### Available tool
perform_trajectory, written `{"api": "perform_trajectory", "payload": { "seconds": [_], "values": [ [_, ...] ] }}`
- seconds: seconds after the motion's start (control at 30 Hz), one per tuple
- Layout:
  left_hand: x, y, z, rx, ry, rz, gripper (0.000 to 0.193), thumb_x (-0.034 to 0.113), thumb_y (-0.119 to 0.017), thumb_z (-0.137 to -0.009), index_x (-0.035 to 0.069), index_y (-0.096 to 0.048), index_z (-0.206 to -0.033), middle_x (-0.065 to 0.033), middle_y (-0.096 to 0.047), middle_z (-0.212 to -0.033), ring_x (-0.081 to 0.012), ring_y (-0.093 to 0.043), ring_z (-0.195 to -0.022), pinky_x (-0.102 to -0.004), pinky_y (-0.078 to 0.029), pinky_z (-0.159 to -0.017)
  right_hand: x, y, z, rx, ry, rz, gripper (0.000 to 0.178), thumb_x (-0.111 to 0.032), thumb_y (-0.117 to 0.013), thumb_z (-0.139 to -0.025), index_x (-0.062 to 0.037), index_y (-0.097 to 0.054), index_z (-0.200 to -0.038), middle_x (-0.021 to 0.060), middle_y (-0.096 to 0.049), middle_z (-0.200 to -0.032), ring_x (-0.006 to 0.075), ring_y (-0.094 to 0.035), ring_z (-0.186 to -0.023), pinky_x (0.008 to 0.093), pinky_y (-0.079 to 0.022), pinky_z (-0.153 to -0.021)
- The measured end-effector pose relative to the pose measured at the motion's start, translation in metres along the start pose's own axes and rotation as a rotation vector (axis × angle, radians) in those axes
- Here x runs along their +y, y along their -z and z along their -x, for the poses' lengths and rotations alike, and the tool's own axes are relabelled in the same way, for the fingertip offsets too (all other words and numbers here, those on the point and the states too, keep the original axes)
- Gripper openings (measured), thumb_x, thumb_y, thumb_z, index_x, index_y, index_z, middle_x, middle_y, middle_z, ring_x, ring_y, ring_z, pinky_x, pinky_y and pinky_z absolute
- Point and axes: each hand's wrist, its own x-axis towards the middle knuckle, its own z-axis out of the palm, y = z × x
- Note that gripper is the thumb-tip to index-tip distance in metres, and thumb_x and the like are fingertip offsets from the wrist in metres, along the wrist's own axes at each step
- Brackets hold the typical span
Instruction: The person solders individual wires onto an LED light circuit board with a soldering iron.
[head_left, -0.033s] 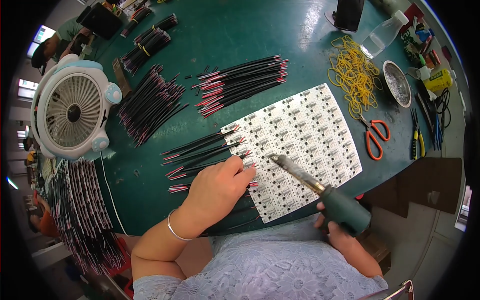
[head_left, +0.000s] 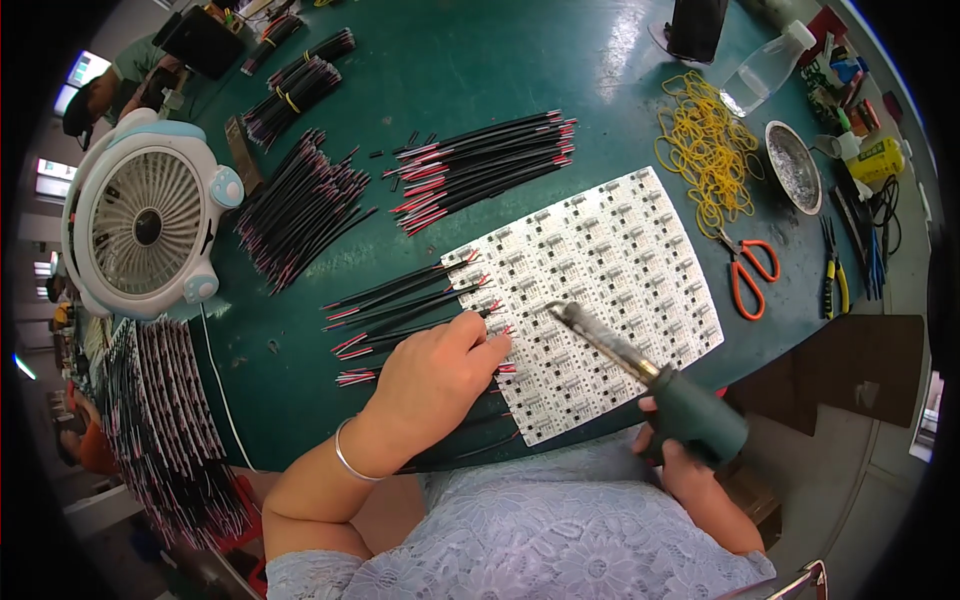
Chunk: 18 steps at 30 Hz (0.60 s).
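My left hand (head_left: 435, 375) is closed in a pinch at the left edge of a white circuit board panel (head_left: 620, 260). Red and white wire ends show by its fingertips; the fingers partly cover the black cable (head_left: 360, 360) they hold. More short black cables (head_left: 400, 287) lie with their stripped ends on the same edge. In my right hand (head_left: 680, 465) is a soldering gun (head_left: 700, 415) with a dark green handle. Its metal tip points up and left over the panel, to the right of my left fingertips. Whether the tip touches the panel I cannot tell.
Black cable piles (head_left: 490, 165) lie behind the panel, with another pile (head_left: 300, 205) farther left. A fan (head_left: 147, 230) stands at left. On the right are yellow rubber bands (head_left: 700, 140), a metal bowl (head_left: 793, 168), orange-handled scissors (head_left: 750, 280), pliers (head_left: 833, 270) and a clear bottle (head_left: 765, 70).
The soldering gun and my right hand have shifted slightly right, so the tip sits a little farther from my left fingers. My left hand has not moved.
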Motion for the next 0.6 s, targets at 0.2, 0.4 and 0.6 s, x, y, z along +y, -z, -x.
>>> {"api": "perform_trajectory", "payload": {
  "seconds": [0.2,0.4,0.6],
  "values": [
    [0.003,0.004,0.002,-0.042,0.025,-0.016,0.026,0.004,-0.063,-0.073,0.01,-0.065,-0.098,-0.0056,-0.051,-0.078,-0.0228,-0.058,-0.068,-0.0342,-0.048,-0.055,-0.025,0.029,-0.026,0.492,0.282,-0.171,0.054,-0.032,-0.059,-0.089,0.0034,-0.046,-0.127,0.0196,-0.057,-0.111,0.0183,-0.059,-0.056,0.0264,-0.046,-0.046],
    [0.017,0.006,0.019,0.252,0.092,0.111,0.039,-0.006,-0.065,-0.063,0.01,-0.071,-0.098,-0.0051,-0.054,-0.077,-0.0216,-0.056,-0.063,-0.0312,-0.046,-0.053,-0.07,0.106,-0.069,0.976,0.408,0.114,0.03,-0.017,-0.055,-0.091,-0.0008,-0.056,-0.117,0.0085,-0.064,-0.102,0.0096,-0.055,-0.056,0.0234,-0.042,-0.047],
    [0.022,-0.016,0.024,0.248,0.138,0.173,0.039,-0.009,-0.067,-0.061,0.007,-0.067,-0.097,-0.0073,-0.053,-0.078,-0.0229,-0.057,-0.064,-0.0319,-0.047,-0.055,-0.048,0.129,-0.051,0.833,0.294,0.115,0.038,-0.029,-0.053,-0.093,0.0001,-0.058,-0.117,0.0069,-0.062,-0.078,0.0073,-0.052,-0.055,0.0207,-0.038,-0.047]
  ]
}}
